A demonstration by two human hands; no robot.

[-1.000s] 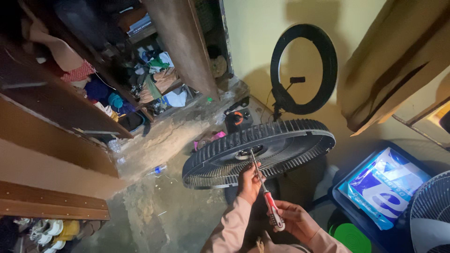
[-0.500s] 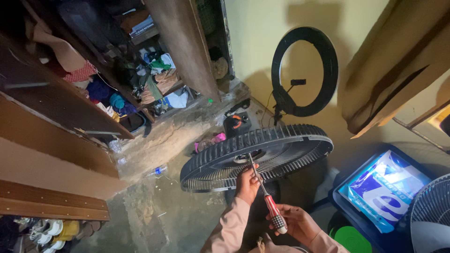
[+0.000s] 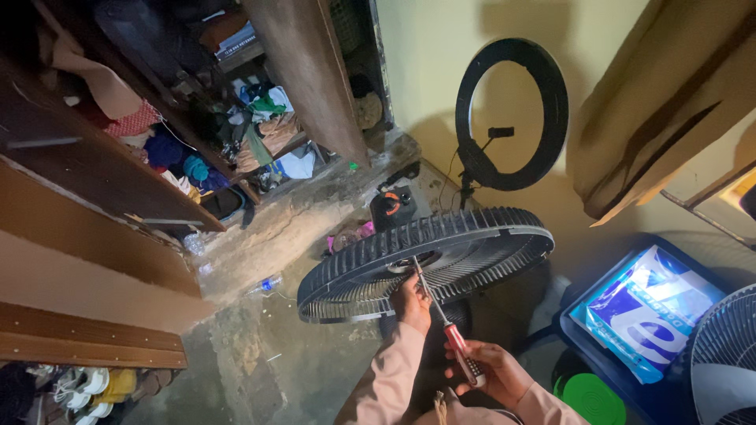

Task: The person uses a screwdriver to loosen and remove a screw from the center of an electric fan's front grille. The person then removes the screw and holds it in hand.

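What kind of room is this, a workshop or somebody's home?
Most likely a lived-in room at home, not a workshop: an open wooden cupboard stuffed with clothes, shoes on a low shelf, and a ring light by the yellow wall, while the person works on a fan grille with a screwdriver.

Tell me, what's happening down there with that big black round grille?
A person is working on a black fan grille with a screwdriver. The right hand holds the red handle, with the metal shaft running up to the hub at the grille's centre. The left hand is up under the grille near the hub, by the shaft. A ring light stands against the wall behind, and a blue packet lies to the right.
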